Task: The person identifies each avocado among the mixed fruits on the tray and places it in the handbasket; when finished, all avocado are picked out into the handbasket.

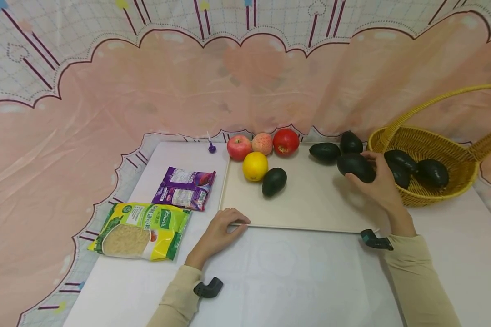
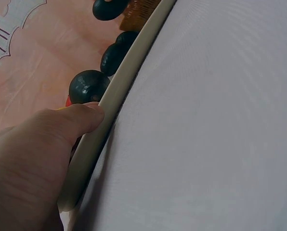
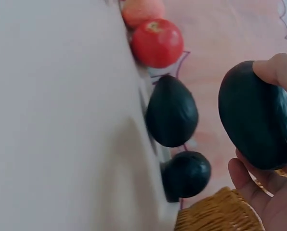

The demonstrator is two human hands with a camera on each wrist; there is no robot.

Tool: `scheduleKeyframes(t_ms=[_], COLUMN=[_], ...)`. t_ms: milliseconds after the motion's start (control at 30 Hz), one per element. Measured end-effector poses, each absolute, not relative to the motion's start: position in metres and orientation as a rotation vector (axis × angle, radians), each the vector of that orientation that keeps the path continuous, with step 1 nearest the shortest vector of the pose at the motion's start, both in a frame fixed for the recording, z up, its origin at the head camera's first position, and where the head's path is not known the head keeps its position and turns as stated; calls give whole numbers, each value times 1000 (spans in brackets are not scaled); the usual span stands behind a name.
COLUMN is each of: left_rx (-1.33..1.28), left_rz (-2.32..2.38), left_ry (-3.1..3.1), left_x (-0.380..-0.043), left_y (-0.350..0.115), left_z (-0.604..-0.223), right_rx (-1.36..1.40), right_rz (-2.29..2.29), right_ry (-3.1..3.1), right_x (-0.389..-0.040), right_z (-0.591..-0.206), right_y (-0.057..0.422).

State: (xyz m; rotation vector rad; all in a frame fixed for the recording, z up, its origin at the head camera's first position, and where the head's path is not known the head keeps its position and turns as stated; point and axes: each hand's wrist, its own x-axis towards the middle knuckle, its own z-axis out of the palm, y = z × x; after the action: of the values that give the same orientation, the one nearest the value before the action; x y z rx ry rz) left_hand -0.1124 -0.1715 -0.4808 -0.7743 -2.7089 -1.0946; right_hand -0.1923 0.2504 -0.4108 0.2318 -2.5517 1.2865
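In the head view my right hand (image 1: pixel 378 181) grips a dark green avocado (image 1: pixel 356 167) over the right end of a cream tray (image 1: pixel 311 204). The right wrist view shows the thumb on one side of this avocado (image 3: pixel 256 115) and fingers curled round the other. At the tray's near left edge, my left hand (image 1: pixel 221 231) pinches the rim; the left wrist view has a digit lying on that rim (image 2: pixel 129 72). One avocado (image 1: pixel 274 182) lies on the tray's left half. Two more, an avocado (image 1: pixel 325 152) and another avocado (image 1: pixel 351 142), sit at the back right.
A wicker basket (image 1: pixel 442 197) with several avocados stands right of the tray, its handle arching high. At the tray's back left are two red fruits, a peach (image 1: pixel 262 143) and a yellow fruit (image 1: pixel 255 166). Leftward lie a purple packet (image 1: pixel 184 187), a Knorr bag (image 1: pixel 141 230) and a lollipop (image 1: pixel 212 148).
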Motion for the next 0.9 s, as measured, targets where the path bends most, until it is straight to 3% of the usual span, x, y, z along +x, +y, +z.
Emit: scheduleKeyframes(t_ms=[900], left_rx=[-783], left_rz=[-1092], left_ry=[-2703], left_x=[-113], left_y=[-172], left_z=[-480], right_rx=[32], right_rz=[1262], right_ry=[-2407], right_x=[-177], right_z=[-388], right_y=[294])
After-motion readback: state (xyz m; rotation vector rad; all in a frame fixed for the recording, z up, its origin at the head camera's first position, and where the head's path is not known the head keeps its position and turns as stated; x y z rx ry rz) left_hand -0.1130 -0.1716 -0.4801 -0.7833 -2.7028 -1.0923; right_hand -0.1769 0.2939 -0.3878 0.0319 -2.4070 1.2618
